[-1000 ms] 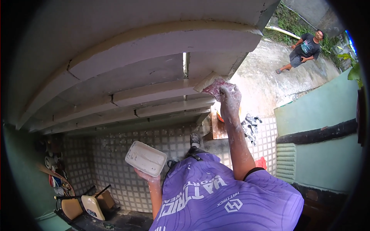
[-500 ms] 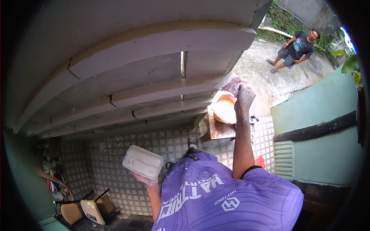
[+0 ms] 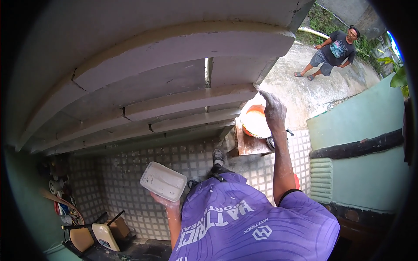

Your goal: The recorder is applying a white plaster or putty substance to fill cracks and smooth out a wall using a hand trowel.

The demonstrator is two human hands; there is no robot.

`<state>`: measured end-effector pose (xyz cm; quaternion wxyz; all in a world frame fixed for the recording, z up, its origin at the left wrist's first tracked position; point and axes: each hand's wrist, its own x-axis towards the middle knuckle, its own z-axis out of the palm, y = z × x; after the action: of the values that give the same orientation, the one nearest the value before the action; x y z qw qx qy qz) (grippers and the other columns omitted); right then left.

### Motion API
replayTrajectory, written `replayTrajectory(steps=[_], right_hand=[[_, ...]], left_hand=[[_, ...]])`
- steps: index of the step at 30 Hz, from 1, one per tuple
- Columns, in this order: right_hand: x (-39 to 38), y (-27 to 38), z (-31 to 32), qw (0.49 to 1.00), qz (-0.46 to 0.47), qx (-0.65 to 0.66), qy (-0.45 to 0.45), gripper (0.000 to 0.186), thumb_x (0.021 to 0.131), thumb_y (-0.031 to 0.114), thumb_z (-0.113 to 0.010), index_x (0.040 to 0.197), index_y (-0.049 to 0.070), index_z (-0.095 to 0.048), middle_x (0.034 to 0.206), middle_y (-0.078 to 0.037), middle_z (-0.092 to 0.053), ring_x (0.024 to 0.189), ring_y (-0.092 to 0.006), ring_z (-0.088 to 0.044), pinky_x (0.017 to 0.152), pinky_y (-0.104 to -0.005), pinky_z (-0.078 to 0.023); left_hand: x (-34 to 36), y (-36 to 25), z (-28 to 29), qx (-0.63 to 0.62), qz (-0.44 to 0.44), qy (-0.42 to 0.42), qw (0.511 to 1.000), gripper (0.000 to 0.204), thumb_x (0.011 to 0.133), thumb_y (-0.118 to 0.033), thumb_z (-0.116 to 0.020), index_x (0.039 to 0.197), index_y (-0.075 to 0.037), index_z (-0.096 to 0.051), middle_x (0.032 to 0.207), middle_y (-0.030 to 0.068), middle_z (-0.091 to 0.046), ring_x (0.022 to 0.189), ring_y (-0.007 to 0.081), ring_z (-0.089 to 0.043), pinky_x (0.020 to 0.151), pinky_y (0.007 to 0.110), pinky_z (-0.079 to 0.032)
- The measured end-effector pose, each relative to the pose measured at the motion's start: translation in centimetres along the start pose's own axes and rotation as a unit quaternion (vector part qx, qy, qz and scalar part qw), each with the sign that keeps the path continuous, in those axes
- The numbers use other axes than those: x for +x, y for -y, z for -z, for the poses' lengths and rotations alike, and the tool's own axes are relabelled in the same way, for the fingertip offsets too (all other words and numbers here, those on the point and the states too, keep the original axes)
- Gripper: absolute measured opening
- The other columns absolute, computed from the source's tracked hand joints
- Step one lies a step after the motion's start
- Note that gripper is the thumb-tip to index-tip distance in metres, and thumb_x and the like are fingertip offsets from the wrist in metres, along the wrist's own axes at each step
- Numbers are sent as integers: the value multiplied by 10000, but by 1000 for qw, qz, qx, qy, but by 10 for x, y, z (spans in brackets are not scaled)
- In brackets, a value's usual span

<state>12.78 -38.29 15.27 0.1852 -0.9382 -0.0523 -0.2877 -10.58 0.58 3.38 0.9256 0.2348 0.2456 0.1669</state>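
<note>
My left hand [image 3: 165,200] supports a white rectangular plastic tub [image 3: 163,181] from below, with its fingers around the near edge. Pale, wet paste coats the inside of the tub. My right hand [image 3: 275,111], dusted with white, is raised at the right end of a pale ceiling beam [image 3: 226,93]. Its fingers are bent together at the beam's corner; what they hold is hidden at this angle. Below that hand an orange-rimmed bucket [image 3: 256,122] with whitish contents rests on a brown wooden stand [image 3: 250,145].
Several beams and panels run overhead. Beyond the bucket a person [image 3: 339,50] stands on the concrete outside. A green wall [image 3: 361,174] with a dark rail is at the right. Chairs [image 3: 104,237] and cluttered items [image 3: 65,204] lie lower left on the tiled floor [image 3: 135,174].
My right hand has turned and moved to the beam's corner; the flat reddish piece seen at it before no longer shows. The tub has shifted slightly. The person outside has changed stance.
</note>
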Motion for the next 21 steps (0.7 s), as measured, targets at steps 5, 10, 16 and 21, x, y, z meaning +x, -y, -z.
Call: replayTrajectory(steps=[5,10,16,21], right_hand=[[2,-1,18,996,77,24,45,390,796,-47,-542,1120,117,-685,1052,-97,-702,975,-264,-672,834,-370,-534],[6,5,-4,992,127,-25,8,375,806,-45,-544,1123,104,-678,1128,-73,-693,1058,-232,-660,910,-364,-523],[8,70,23,964,-63,255,-46,193,922,55,-564,1107,43,-615,884,-146,-714,744,-211,-712,632,-313,-552],[11,65,6,788,-347,501,-86,123,938,80,-554,997,-25,-578,816,-92,-641,731,-181,-658,638,-322,-567]], left_hand=[[1,5,7,11,-1,-18,1000,691,936,-615,-315,1503,-220,-307,1501,39,-380,1330,308,-426,1081,500,-390],[2,12,5,5,6,-8,1000,705,928,-631,-326,1506,-228,-302,1506,37,-375,1332,308,-425,1083,496,-389],[0,9,-4,4,19,-1,1000,712,922,-640,-333,1503,-230,-307,1495,38,-389,1326,308,-431,1080,497,-391],[-2,7,-6,23,0,43,999,713,919,-642,-343,1502,-232,-307,1494,36,-390,1323,308,-433,1079,504,-390]])
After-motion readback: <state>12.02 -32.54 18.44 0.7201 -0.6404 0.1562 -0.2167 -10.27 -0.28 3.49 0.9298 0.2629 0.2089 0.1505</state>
